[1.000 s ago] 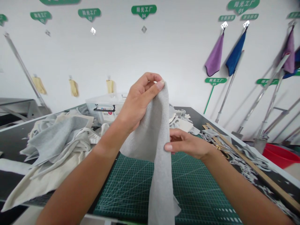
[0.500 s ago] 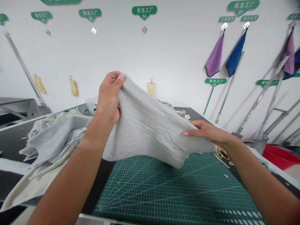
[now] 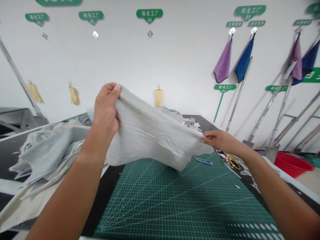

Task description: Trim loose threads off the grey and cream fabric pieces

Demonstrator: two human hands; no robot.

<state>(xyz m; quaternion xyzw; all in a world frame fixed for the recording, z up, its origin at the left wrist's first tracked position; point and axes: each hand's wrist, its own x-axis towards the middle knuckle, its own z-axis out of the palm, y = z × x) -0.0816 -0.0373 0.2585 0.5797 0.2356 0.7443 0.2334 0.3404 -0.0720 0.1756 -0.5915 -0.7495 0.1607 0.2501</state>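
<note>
A light grey piece of knit fabric (image 3: 150, 130) hangs stretched between my two hands, above a green cutting mat (image 3: 175, 203). Pinching its upper left corner, my left hand (image 3: 106, 106) is held higher than the other. My right hand (image 3: 216, 139) grips the fabric's right end between thumb and fingers. The lower edge of the cloth sags over the far part of the mat. Beyond that edge, near my right hand, a blue utility knife (image 3: 203, 161) lies on the mat.
Piled grey and cream fabric (image 3: 50, 150) covers the table's left side. Gold-handled scissors (image 3: 233, 162) lie among scraps to the right. More fabric scraps (image 3: 192, 123) sit at the back. A red basin (image 3: 291, 164) stands past the right edge. Gloves and cloths hang on the wall.
My right hand has shifted its hold to the fabric's upper right edge, pulling it tauter. The left hand sits slightly lower and further left in view. The utility knife has come more into sight.
</note>
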